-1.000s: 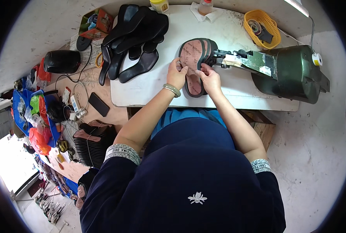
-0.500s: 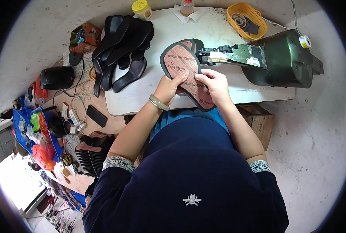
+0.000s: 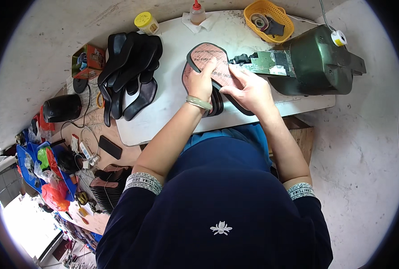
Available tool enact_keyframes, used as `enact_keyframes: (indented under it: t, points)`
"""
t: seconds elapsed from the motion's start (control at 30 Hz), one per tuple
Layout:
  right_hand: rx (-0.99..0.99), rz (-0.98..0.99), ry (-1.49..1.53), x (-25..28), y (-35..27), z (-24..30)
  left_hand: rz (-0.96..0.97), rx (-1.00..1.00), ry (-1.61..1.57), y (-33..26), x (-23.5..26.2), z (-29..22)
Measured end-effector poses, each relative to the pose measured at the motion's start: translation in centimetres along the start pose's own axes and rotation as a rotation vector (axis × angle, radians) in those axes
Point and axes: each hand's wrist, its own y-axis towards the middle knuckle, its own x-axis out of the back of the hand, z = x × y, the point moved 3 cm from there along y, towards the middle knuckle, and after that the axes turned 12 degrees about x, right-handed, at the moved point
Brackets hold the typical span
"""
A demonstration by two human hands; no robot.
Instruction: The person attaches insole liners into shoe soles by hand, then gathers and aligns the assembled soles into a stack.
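Observation:
Both hands are on a shoe insole board (image 3: 207,53) with a pinkish printed face and a dark rim. My left hand (image 3: 202,83) grips its near left side, thumb lying up the printed face. At its right edge, my right hand (image 3: 252,89) is closed, with the thumb toward its near edge and the fingers along the side. Beneath it, more pink, dark-rimmed insole boards (image 3: 189,80) form a stack, partly covered by the left hand. To the right is the narrow arm of a green sewing-type machine (image 3: 305,67), close to the held piece.
Black glossy insoles (image 3: 134,60) lie heaped on the white table (image 3: 172,107). Behind them stands a yellow-lidded jar (image 3: 146,22); a red-capped bottle (image 3: 197,13) and a yellow basket (image 3: 271,18) line the back. A phone (image 3: 110,147) rests on the left-hand surface.
The held insole board has shifted and now overlaps a stack of others. My left hand has moved up relative to the table, and my right hand has turned more over the edge. The view has shifted slightly.

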Motion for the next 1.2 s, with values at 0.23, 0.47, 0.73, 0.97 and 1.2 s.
enact_keyframes:
  t: [0.23, 0.47, 0.73, 0.97, 1.2]
  points:
    - [-0.433, -0.116, 0.745, 0.9, -3.8, -5.5, -0.128, 0.155, 0.093, 2.1, -2.1, 0.4]
    - [-0.940, -0.057, 1.532, -2.5, -4.9, -1.4, -0.130, 0.224, 0.227, 6.7, -1.3, -0.3]
    - [-0.895, -0.178, 1.423, -4.5, -0.4, -1.4, 0.287, -1.127, 1.563, 8.4, -4.8, -7.2]
    - [-0.888, -0.174, 1.374, -4.2, -0.1, -2.5, 0.883, -0.531, 1.990, 7.4, -5.8, -9.1]
    - [-0.769, -0.098, 1.205, -2.6, -0.4, -3.3, 0.664, -0.195, 1.696, 5.4, -3.0, -7.3]
